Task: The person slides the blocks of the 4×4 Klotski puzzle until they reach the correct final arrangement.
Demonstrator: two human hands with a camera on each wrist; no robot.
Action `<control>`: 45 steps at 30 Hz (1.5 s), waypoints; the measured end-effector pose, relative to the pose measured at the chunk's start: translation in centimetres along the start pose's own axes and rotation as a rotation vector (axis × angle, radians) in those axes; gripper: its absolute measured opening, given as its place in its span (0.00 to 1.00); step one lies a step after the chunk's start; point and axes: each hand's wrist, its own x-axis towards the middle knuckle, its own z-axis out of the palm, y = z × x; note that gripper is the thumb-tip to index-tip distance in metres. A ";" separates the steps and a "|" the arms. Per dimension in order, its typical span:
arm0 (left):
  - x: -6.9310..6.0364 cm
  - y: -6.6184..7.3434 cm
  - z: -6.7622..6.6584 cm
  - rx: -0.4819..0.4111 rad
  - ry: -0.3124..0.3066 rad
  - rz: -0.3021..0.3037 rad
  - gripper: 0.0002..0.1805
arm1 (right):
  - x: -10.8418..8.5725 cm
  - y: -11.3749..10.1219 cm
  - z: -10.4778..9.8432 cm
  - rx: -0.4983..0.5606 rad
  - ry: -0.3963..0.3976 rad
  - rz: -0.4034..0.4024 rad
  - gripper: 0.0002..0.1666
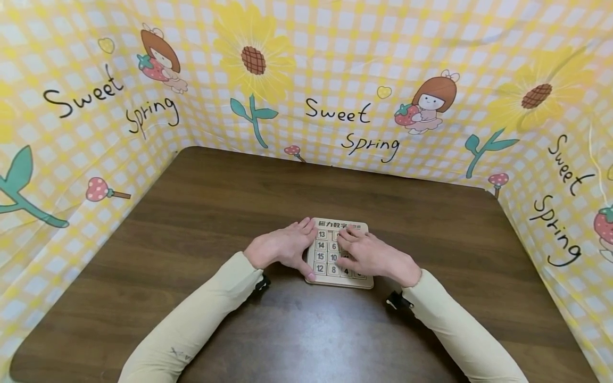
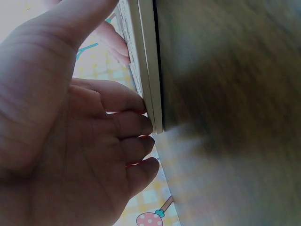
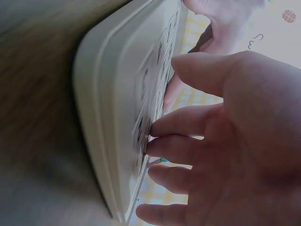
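Note:
A wooden sliding number puzzle [image 1: 341,282] with Chinese print along its far rim lies flat on the table. Numbered tiles such as 13, 14, 15 and 12 fill its left column, and a gap shows to the right of 13. My left hand [image 1: 289,244] rests along the left edge, fingers by the far corner and thumb at the near-left one. In the left wrist view its fingertips touch the board's side [image 2: 146,70]. My right hand [image 1: 371,252] lies over the right-hand tiles, hiding several of them. Its extended fingers [image 3: 181,122] touch the board's face in the right wrist view.
The brown wooden table [image 1: 230,191] surrounds the puzzle. A yellow checked cloth [image 1: 325,64] with flowers and lettering hangs round its back and sides. Dark wrist devices [image 1: 399,301] are worn under both cuffs.

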 end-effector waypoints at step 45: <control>0.0 0.0 0.1 0.015 0.010 0.012 0.68 | -3.7 2.9 0.1 0.034 -0.016 0.115 0.40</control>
